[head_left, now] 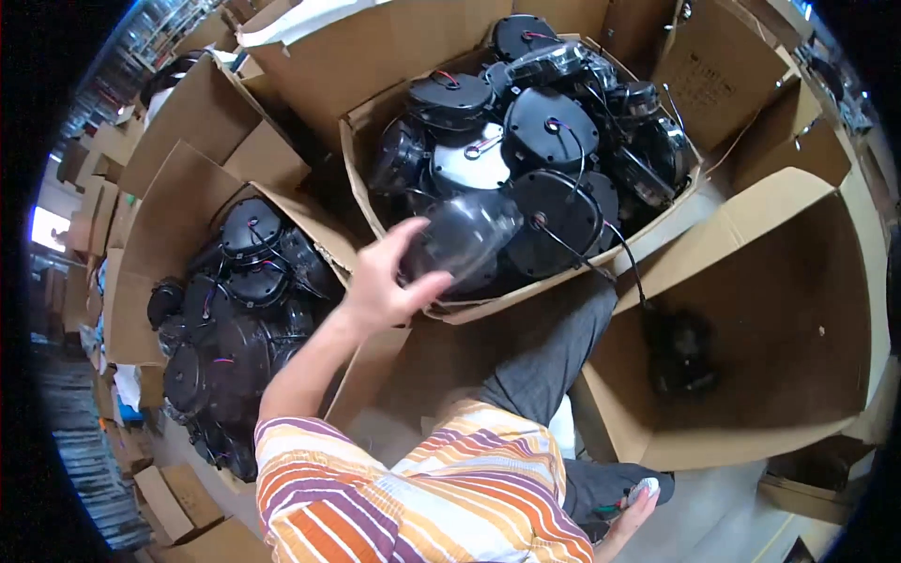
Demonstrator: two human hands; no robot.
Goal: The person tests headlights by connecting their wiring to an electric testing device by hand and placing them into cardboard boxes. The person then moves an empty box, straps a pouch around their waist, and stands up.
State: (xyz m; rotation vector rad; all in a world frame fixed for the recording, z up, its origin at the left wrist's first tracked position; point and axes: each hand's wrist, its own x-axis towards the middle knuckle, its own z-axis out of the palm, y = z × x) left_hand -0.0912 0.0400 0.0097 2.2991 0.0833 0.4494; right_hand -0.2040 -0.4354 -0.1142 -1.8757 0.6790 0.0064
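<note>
1. Left hand (383,280): stretched forward from a striped shirt (469,474), thumb and fingers apart around a dark, rounded unit (462,235), pinching it at its near-left side. The unit looks shiny and is blurred.
2. The held unit is over the near-left part of the central carton (526,298), in front of the heap there; whether it touches the heap, I cannot tell.
3. Right hand (638,514): low on the right, beside gray trousers (554,361). A small whitish object (646,487) shows at its fingertips; I cannot tell whether the hand grips it.
4. The central carton holds a heap of black round housings (549,127), some with clear covers and thin wires. 1 housing has a silvery-white back (471,171).
5. Left carton (155,235): similar black housings (249,230) are piled inside.
6. Right carton (770,399): 1 dark, blurred object (683,352) is inside, near the end of a black cable (631,265) trailing over the central carton's edge.
7. Lower left: a small open carton (178,497).
</note>
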